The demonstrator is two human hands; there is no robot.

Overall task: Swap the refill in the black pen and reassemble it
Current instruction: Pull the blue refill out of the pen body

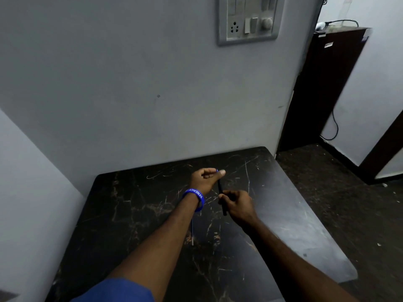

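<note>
The slim black pen (220, 188) is held nearly upright above the dark table (135, 214), slightly tilted. My left hand (205, 178), with a blue wristband, pinches the pen's top end, where a small blue piece shows between thumb and finger. My right hand (236, 205) grips the pen's lower part, and the bottom end sticks out below the fingers. A thin pale refill (192, 233) lies on the table under my left forearm, partly hidden by it.
The table stands against a grey wall with a switch panel (248, 18) above. A dark cabinet (322, 88) stands at the back right beside the floor. The table's right edge (316, 210) drops to the floor.
</note>
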